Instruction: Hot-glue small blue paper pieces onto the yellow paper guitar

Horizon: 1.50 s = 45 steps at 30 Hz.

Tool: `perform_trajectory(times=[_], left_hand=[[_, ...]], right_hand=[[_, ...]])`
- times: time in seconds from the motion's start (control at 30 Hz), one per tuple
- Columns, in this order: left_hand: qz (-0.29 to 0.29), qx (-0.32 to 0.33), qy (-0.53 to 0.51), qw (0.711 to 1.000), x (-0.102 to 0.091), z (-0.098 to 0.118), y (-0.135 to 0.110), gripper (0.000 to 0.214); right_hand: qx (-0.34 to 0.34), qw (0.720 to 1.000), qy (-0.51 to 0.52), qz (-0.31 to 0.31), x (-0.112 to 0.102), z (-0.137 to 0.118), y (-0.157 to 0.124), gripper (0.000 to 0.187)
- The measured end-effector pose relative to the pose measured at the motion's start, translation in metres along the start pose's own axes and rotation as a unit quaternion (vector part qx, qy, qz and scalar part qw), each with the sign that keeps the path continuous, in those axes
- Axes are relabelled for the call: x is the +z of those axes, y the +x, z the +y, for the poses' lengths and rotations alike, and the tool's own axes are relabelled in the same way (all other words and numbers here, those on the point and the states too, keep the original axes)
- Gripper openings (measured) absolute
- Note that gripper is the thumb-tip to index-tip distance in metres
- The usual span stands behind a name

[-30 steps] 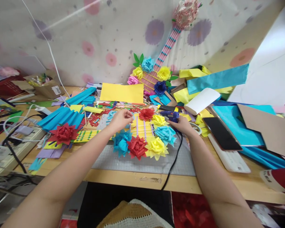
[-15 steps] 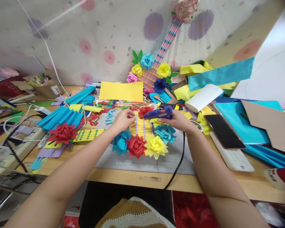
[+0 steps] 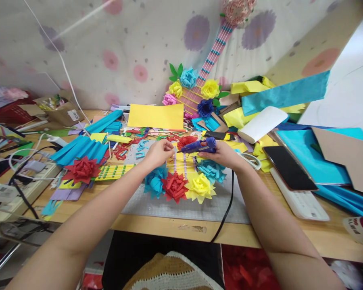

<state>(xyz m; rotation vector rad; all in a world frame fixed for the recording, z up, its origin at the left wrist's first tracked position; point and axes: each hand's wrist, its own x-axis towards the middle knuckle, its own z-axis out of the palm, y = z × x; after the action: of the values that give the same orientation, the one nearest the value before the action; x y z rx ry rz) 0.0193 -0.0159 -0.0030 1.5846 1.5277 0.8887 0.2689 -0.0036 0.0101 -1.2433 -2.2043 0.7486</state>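
My right hand (image 3: 222, 155) is wrapped round a dark blue hot glue gun (image 3: 199, 146), its nozzle pointing left toward my other hand. The fingertips of my left hand (image 3: 159, 153) are pinched together close to the nozzle; what they hold, if anything, is too small to make out. Beneath both hands lies a yellow paper guitar (image 3: 179, 164) with purple strips. Around its body sit a red paper flower (image 3: 174, 187), a yellow paper flower (image 3: 201, 187) and blue paper flowers (image 3: 211, 170). Its yellow neck (image 3: 116, 171) with green bars reaches left to another red flower (image 3: 83, 169).
A grey cutting mat (image 3: 181, 211) lies under the guitar. At right are a phone (image 3: 290, 167), a white box (image 3: 301, 197) and a cup (image 3: 359, 229). A power strip (image 3: 27, 191) stands left. Behind, a pink flowered guitar (image 3: 211, 56) leans on the wall. The gun's black cord (image 3: 230, 209) hangs over the edge.
The glue gun has shifted slightly left, its nozzle now nearer my left fingertips. My left hand stays pinched in nearly the same place. The whole view has moved slightly.
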Motion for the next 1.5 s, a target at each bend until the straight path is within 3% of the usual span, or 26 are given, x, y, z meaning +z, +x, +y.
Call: perform_trajectory(times=[1.03, 1.5], left_hand=[[-0.016, -0.009, -0.027, 0.999, -0.0009, 0.0049, -0.0024, 0.015], [-0.017, -0.024, -0.073, 0.997, -0.0022, 0.0058, -0.0015, 0.017]], right_hand=[[-0.024, 0.999, 0.0, 0.041, -0.0019, 0.0004, 0.0002, 0.049], [-0.026, 0.999, -0.011, 0.024, -0.0034, -0.0016, 0.0001, 0.046]])
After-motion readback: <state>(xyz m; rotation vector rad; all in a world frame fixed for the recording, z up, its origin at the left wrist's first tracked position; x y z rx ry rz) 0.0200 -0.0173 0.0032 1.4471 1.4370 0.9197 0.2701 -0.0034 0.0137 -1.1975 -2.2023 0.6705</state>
